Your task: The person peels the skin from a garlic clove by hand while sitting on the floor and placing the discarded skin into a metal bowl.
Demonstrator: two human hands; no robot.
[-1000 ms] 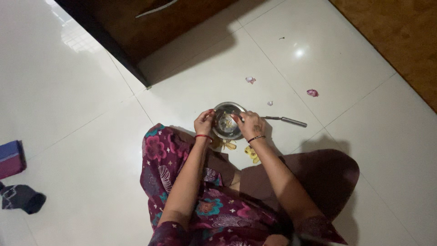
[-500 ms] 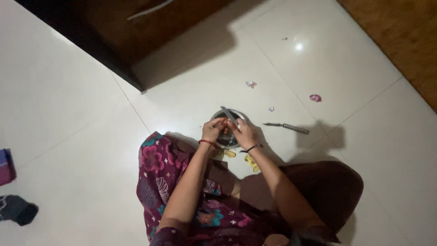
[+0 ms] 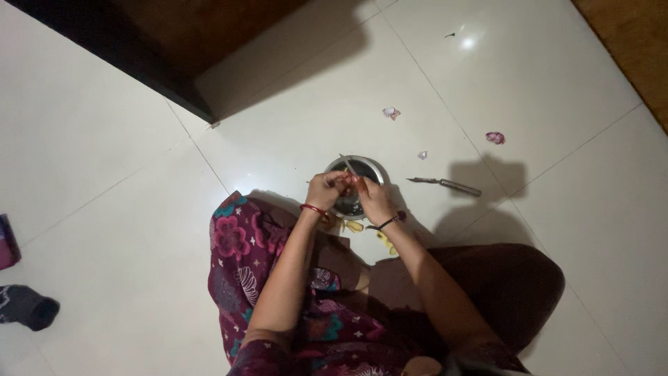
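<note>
Seen from the head camera looking straight down, a person sits on a glossy white tiled floor (image 3: pixel 104 139) in a maroon flower-printed garment, both hands brought together over a small round steel bowl (image 3: pixel 372 167) that stands on the tile just ahead of the knees. The left hand (image 3: pixel 323 189), a red bangle at its wrist, is curled shut around a small piece of food, too small and dim to identify, held over the near rim of the bowl. The right hand (image 3: pixel 374 198), with a dark bangle, is closed on a short steel-bladed knife (image 3: pixel 348 166) whose blade slants up and away across the bowl, right beside the left fingertips. Pale yellow peel scraps (image 3: pixel 353 225) lie on the floor between bowl and knees. A second, all-metal knife (image 3: pixel 445 184) lies flat on the tile to the right of the bowl, apart from it. Small pinkish scraps (image 3: pixel 495 137) are scattered farther out, and a dark wooden cabinet (image 3: pixel 195 35) stands at the top. The light is low and the blade works very close to the left fingers, so a slip could nick them; the light bowl could also tip or skid on the slick tile if a wrist bears on its rim.
</note>
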